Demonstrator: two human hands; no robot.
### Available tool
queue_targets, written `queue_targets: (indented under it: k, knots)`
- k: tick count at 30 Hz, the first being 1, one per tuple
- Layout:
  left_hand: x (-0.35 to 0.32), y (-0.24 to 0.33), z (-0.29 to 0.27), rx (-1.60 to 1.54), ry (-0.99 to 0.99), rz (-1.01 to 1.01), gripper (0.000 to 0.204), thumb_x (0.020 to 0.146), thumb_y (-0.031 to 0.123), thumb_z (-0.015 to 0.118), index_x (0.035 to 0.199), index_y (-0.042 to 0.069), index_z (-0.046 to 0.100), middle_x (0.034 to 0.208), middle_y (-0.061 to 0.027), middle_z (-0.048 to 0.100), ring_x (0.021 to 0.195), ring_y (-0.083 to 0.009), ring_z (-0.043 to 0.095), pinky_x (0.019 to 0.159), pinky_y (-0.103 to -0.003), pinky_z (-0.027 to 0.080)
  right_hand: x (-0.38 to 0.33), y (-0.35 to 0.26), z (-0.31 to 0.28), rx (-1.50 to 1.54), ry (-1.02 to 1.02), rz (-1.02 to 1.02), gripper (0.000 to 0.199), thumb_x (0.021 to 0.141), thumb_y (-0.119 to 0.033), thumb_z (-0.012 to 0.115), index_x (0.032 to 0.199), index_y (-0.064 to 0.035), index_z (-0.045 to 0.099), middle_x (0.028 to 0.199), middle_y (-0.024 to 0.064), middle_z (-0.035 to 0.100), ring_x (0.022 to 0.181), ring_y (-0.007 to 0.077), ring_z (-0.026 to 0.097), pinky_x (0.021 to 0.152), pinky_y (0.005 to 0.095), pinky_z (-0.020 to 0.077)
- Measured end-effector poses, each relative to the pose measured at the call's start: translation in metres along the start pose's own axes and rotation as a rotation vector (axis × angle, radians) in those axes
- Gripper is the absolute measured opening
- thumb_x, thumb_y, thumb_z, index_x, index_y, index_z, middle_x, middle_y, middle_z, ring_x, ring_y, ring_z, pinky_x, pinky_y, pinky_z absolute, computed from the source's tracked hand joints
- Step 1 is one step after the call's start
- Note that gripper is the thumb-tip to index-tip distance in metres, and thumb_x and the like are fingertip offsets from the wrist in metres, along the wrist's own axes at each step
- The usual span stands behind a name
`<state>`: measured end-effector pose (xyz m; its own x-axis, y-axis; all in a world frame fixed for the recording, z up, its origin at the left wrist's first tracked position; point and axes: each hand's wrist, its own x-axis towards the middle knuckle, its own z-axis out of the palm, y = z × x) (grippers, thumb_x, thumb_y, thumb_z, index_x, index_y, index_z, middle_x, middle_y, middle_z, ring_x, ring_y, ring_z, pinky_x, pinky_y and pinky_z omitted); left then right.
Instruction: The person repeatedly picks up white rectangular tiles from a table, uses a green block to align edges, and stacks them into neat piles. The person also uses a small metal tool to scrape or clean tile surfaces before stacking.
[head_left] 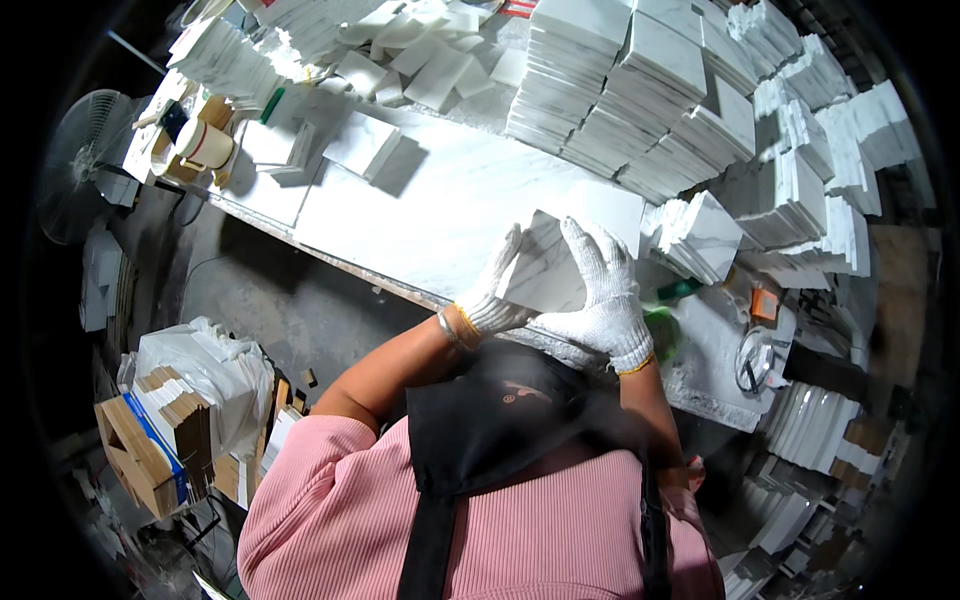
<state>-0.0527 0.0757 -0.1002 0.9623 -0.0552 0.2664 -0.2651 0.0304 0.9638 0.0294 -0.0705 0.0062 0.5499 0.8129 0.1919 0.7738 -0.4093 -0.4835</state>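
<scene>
A white marble tile (pixel 546 266) with grey veins is held tilted above the near edge of the white work table (pixel 450 165). My left hand (pixel 490 295), in a white knit glove, grips its left edge. My right hand (pixel 608 300), gloved the same way, has its fingers along the right edge, and its thumb reaches toward the left hand at the near side. The undersides of the tile and the fingertips behind it are hidden. Farther left on the table lie a short stack of tiles (pixel 362 143) and another small stack (pixel 282 146).
Tall tile stacks (pixel 570 80) rise at the back right, with a leaning group (pixel 700 232) beside my right hand. Loose tile pieces (pixel 430 65) lie heaped at the back. A mug (pixel 204 145) stands at the left end, near a fan (pixel 90 150). Cardboard boxes (pixel 150 450) sit lower left.
</scene>
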Motion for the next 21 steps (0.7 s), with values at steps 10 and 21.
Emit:
queue_targets:
  k: [10, 21]
  knots:
    - [-0.013, 0.0, -0.042, 0.706, -0.167, 0.155, 0.062, 0.093, 0.037, 0.052, 0.147, 0.008, 0.041, 0.153, -0.0134, 0.038, 0.143, -0.0328, 0.031, 0.119, -0.056, 0.01, -0.004, -0.028, 0.019, -0.052, 0.042, 0.131, 0.104, 0.059, -0.047, 0.085, 0.147, -0.014, 0.04, 0.141, 0.0146, 0.039, 0.132, 0.0359, 0.039, 0.11, 0.0503, 0.034]
    - [0.003, 0.015, -0.063, -1.258, 0.179, -0.743, 0.059, 0.098, 0.037, 0.053, 0.143, 0.001, 0.042, 0.138, -0.0131, 0.051, 0.127, -0.025, 0.049, 0.108, -0.037, 0.038, -0.039, -0.027, 0.016, 0.153, 0.27, 0.22, 0.111, 0.05, -0.03, 0.093, 0.145, -0.0045, 0.042, 0.14, 0.0172, 0.047, 0.129, 0.0359, 0.045, 0.109, 0.046, 0.0366]
